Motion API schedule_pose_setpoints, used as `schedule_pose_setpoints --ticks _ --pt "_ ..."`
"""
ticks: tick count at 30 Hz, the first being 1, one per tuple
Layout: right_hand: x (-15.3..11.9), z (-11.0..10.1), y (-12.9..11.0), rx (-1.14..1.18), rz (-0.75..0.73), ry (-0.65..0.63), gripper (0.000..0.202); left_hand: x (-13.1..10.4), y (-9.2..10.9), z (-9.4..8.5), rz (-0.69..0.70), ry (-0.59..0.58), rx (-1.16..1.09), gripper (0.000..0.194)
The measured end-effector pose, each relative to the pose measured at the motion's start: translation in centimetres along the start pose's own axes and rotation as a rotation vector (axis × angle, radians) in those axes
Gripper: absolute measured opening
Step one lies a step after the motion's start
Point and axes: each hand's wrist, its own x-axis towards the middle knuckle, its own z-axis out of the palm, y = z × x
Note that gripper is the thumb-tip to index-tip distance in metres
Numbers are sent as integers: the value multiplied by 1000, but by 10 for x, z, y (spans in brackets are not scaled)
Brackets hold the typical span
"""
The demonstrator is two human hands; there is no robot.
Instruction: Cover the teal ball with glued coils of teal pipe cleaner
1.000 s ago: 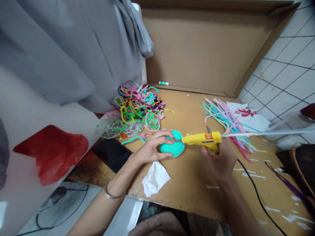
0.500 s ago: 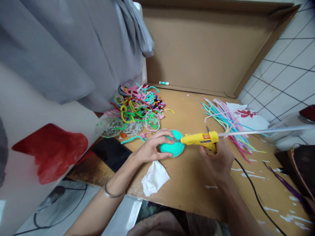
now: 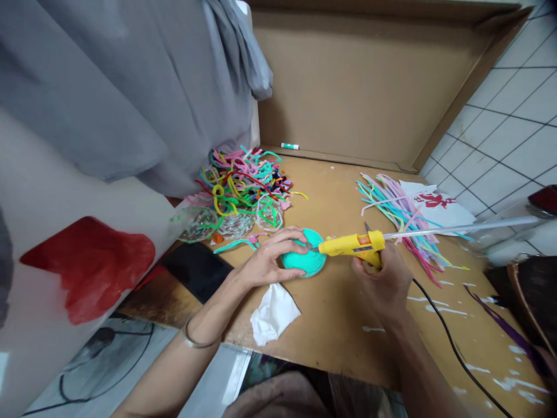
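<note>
While the left hand (image 3: 272,258) is cupping a turquoise coiled round (image 3: 314,267) near the middle of the table (image 3: 331,348), the right hand (image 3: 385,278) is gripping a yellow glue gun (image 3: 354,245) by its handle. The left hand is staying partly open, its thumb pressing the near edge and its fingers bending over the top, seemingly so that the piece is sitting firm and its right side is lying bare to the nozzle. The right hand is closing around the grip; whether a finger is squeezing the trigger, I cannot tell. The gun is pointing left, its metal tip reaching the round close to the fingertips, though actual contact is too small to judge.

Behind the gun a long clear glue stick (image 3: 461,228) is jutting out to the right, probably because it is feeding in from the rear. A black cord (image 3: 444,326) is trailing toward the near right, leaving the space between the hands free. A crumpled white tissue (image 3: 275,313) is lying just below the left hand, perhaps for wiping. Pastel pipe cleaners (image 3: 404,212) are resting farther off, beyond the right hand, presumably within reach.
</note>
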Motion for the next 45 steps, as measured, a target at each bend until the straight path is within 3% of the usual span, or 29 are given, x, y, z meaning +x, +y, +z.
schedule_pose_setpoints --ticks 6,26,36,41,45 --pt "0 1 2 7 -68 37 15 1 0 0 4 5 -16 38" --pt "3 -2 1 43 -24 -28 10 1 0 1 10 7 -22 37" --pt "4 -3 4 68 -38 33 12 0 -1 1 5 7 -32 39" --pt "2 1 4 75 2 -16 12 0 -1 2 -1 10 -22 38" --pt "2 -1 1 89 130 23 15 1 1 1 2 10 -23 39"
